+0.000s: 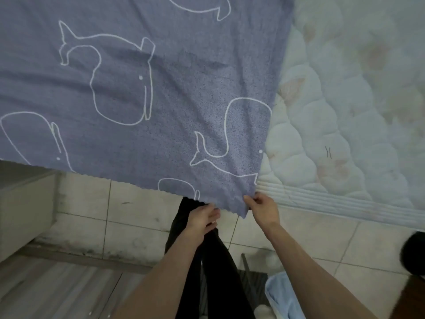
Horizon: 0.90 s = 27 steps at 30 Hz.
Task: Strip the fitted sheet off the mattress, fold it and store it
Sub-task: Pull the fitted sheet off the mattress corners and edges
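Blue-grey cloth with white whale drawings fills most of what I see. It is the fitted sheet (142, 93), and it hangs out flat in front of me, above the floor and partly over the mattress (345, 116). I hold it by its near corner. My right hand (262, 210) pinches the corner edge with thumb and fingers curled on the cloth. My left hand (202, 218) is just beside it at the wavy bottom edge, with its fingers bent under the cloth; it touches the sheet, and it seems to grip it too. Both hands are close together, a little apart.

On the right the mattress is bare, white and puffy, with faded pink marks and a ribbed side. Below the sheet is the tile floor (142, 217), pale with dark lines. My legs in black trousers (207, 261) stand on it. Near my right arm lies something light blue and soft (280, 298).
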Each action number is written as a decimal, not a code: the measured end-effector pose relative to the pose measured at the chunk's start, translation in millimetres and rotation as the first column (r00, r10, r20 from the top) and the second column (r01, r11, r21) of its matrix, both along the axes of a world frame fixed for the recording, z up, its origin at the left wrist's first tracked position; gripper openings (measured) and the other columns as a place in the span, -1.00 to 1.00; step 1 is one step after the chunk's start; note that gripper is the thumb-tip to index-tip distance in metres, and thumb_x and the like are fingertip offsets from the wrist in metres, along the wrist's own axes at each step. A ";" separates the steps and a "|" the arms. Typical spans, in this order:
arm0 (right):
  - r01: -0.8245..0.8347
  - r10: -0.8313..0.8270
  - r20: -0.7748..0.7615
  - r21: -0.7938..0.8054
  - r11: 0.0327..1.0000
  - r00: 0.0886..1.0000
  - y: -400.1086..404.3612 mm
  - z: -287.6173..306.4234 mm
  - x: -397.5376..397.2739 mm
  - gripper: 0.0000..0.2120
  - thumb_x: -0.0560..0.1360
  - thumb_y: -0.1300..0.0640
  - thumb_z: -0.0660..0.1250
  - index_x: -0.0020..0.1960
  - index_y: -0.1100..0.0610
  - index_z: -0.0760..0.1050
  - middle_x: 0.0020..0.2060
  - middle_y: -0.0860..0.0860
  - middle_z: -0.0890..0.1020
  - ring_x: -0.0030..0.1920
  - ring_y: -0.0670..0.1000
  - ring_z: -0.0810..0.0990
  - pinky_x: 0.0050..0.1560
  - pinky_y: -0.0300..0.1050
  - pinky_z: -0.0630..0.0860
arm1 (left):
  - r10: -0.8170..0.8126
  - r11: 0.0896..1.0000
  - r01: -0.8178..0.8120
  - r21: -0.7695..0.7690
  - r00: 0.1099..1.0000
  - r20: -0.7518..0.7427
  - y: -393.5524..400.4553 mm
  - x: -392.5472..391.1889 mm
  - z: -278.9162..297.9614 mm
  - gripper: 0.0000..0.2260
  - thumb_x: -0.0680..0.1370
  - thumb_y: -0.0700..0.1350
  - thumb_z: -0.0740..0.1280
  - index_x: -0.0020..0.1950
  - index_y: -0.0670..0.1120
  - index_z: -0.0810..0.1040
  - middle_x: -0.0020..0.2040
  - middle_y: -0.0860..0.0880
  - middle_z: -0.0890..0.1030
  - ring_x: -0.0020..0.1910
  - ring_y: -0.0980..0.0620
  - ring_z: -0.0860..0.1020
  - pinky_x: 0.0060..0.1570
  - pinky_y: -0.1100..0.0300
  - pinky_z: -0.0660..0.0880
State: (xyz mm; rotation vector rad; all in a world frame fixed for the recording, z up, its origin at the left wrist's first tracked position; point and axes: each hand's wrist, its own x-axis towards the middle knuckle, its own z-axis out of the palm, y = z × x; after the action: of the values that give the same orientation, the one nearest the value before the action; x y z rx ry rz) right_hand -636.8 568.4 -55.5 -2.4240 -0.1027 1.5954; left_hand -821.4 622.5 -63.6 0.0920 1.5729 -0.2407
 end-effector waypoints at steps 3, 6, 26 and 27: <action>0.130 -0.130 0.009 -0.175 0.976 0.991 -23.7 36.5 5.7 -0.91 0.55 0.12 0.33 -0.06 0.13 0.58 -0.19 0.08 0.73 -0.12 0.13 0.69 -0.04 -0.02 0.58 | -0.698 0.716 0.698 0.023 0.715 0.047 12.3 8.5 37.9 -0.74 0.60 0.06 0.34 -0.11 -0.12 0.61 -0.15 -0.03 0.62 -0.17 0.05 0.57 -0.07 0.16 0.49; 0.198 -0.217 -0.051 -0.245 0.949 0.975 -74.3 103.2 16.4 -0.85 0.59 0.16 0.30 0.03 0.22 0.59 -0.18 0.14 0.72 -0.21 0.12 0.67 -0.24 -0.13 0.51 | -0.950 0.312 0.924 0.220 0.303 0.071 31.7 29.9 96.4 -0.75 0.61 0.02 0.30 -0.17 -0.11 0.52 -0.20 -0.06 0.54 -0.19 0.01 0.52 -0.14 0.16 0.39; 0.847 -0.865 0.018 -0.213 0.487 0.502 -460.1 332.2 222.1 -0.77 0.62 0.21 0.18 -0.18 0.16 0.49 -0.17 0.16 0.55 -0.14 0.12 0.53 -0.11 -0.08 0.38 | -0.943 -0.301 0.808 0.506 -0.172 -0.286 -141.2 468.3 321.6 -0.81 0.64 -0.13 0.28 0.05 -0.22 0.63 0.01 -0.16 0.68 0.03 -0.13 0.63 0.01 0.08 0.49; 0.834 -0.858 -0.012 -0.228 0.502 0.514 -482.1 334.3 257.5 -0.80 0.62 0.23 0.16 -0.15 0.16 0.47 -0.20 0.18 0.50 -0.21 0.10 0.48 -0.21 -0.08 0.35 | -0.956 -0.256 0.830 0.496 -0.140 -0.259 -168.0 484.0 320.6 -0.82 0.63 -0.15 0.29 0.04 -0.23 0.63 0.00 -0.17 0.68 0.01 -0.12 0.63 -0.03 0.10 0.48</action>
State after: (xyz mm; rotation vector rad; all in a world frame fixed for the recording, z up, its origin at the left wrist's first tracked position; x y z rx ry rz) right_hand -379.4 86.3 278.8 -1.8971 1.1606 1.2481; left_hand -337.3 454.5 257.0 1.8919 0.8525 -0.9862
